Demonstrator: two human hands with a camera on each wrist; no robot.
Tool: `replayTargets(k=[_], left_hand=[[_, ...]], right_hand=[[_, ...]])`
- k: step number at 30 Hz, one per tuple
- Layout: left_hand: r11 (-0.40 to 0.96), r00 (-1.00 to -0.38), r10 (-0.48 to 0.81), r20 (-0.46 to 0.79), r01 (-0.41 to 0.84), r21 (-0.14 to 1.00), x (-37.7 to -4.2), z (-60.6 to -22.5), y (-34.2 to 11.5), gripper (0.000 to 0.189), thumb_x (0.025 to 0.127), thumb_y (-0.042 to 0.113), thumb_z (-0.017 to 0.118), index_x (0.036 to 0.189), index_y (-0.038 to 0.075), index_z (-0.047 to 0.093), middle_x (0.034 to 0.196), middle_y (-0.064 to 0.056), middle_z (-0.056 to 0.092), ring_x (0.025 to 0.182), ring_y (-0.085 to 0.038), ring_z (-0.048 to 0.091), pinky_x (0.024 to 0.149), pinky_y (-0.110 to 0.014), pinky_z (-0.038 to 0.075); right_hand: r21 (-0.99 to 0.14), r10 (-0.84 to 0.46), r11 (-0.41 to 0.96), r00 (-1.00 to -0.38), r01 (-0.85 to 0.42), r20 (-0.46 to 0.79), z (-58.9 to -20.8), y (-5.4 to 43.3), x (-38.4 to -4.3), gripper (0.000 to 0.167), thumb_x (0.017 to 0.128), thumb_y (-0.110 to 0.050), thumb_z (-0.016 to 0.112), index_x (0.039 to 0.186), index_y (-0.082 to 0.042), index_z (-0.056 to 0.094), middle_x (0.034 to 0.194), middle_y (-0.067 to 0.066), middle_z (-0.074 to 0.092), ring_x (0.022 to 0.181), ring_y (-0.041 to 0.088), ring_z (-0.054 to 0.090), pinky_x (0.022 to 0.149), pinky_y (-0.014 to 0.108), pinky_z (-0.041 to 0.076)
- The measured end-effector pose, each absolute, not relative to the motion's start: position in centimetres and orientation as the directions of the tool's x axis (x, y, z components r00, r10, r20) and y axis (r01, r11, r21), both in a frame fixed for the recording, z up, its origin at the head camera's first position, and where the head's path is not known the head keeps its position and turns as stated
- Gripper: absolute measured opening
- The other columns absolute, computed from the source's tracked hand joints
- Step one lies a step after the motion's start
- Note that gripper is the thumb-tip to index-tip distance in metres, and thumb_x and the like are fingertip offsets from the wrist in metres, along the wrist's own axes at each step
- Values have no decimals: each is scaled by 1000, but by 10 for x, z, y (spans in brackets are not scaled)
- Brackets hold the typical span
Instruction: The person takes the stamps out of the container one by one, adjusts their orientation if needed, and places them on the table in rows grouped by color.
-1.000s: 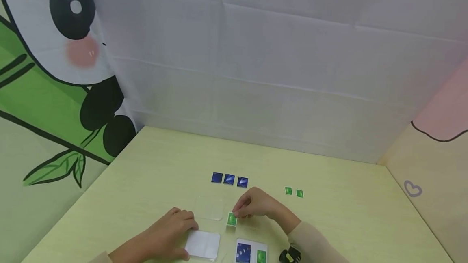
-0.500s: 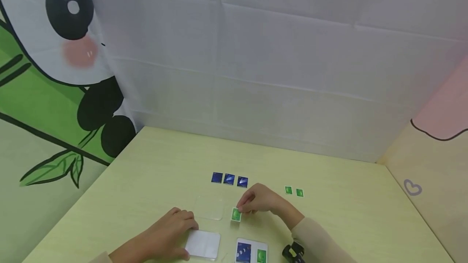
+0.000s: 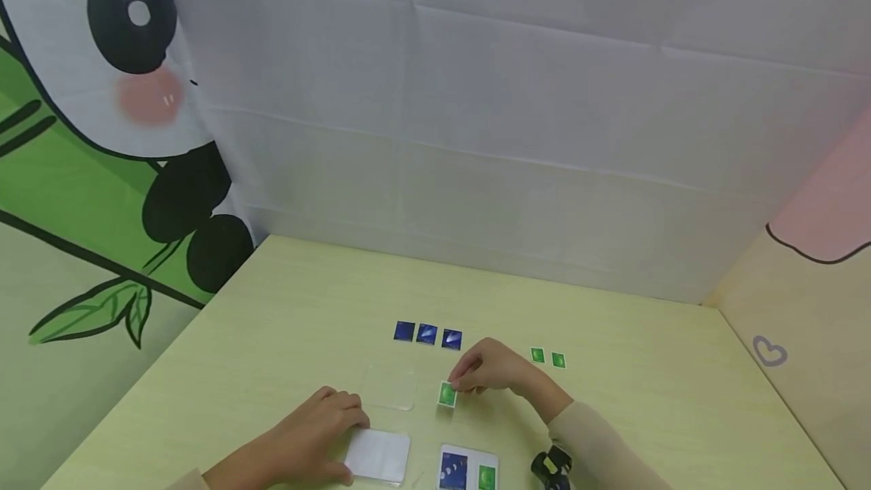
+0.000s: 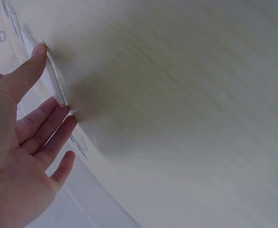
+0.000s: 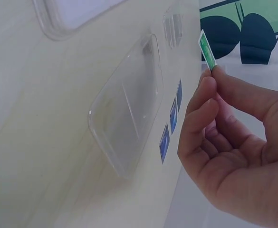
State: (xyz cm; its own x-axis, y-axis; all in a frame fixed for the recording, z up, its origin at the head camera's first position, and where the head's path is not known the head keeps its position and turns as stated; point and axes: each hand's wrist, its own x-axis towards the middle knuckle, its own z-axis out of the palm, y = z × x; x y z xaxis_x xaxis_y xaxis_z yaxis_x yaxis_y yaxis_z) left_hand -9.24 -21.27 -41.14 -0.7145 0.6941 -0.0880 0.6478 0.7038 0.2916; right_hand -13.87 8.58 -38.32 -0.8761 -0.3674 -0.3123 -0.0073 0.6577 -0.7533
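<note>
My right hand (image 3: 493, 365) pinches a small green card (image 3: 447, 394) with a white border by its edge, between thumb and index finger. The card is raised above the table, as the right wrist view shows. My left hand (image 3: 306, 437) holds a shallow clear plastic case (image 3: 376, 456) with a white sheet or stack inside. In the left wrist view its thumb and fingers touch two sides of the case (image 4: 58, 85). A transparent lid (image 5: 129, 104) lies on the table just beyond the case.
Three dark blue cards (image 3: 426, 334) form a row farther back. Two green cards (image 3: 547, 357) lie to the right. A white card (image 3: 472, 467) with a blue and a green picture sits near the front. White cloth (image 3: 476, 134) rises behind the table.
My right hand has moved slightly right and away from me, carrying the green card with it. My left hand and the case stay put.
</note>
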Motion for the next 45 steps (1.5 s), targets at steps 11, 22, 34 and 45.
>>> replayTargets(k=[11, 22, 34, 45], left_hand=[[686, -697, 714, -70, 675, 271, -94, -415, -211, 52, 65, 51, 83, 104, 20, 68, 92, 17, 58, 84, 0, 49, 89, -36, 44], [683, -698, 714, -50, 680, 265, -93, -416, -211, 51, 65, 50, 83, 104, 20, 68, 93, 17, 58, 85, -1, 49, 89, -37, 45], [670, -689, 725, -27, 695, 262, -94, -419, -213, 52, 64, 49, 84, 103, 19, 68, 92, 17, 58, 84, -1, 48, 88, -35, 44], [693, -708, 704, -62, 664, 282, -94, -419, -211, 52, 65, 50, 83, 105, 21, 68, 94, 17, 58, 87, -1, 48, 90, -36, 44]], right_hand=[[-751, -356, 660, -886, -13, -298, -384, 95, -141, 11, 83, -15, 73, 88, -6, 75, 78, 3, 72, 66, 11, 59, 64, 29, 53], [-760, -358, 650, -891, -22, -281, -384, 101, -144, 12, 83, -15, 73, 88, -5, 75, 80, 6, 73, 67, 12, 60, 63, 28, 52], [-753, -339, 658, -895, -6, -289, -388, 104, -146, 12, 83, -16, 74, 88, -4, 75, 79, 5, 73, 67, 12, 60, 64, 28, 53], [-777, -381, 629, -881, -24, -281, -389, 111, -151, 13, 84, -12, 72, 89, 0, 74, 79, 10, 73, 65, 9, 61, 65, 30, 54]])
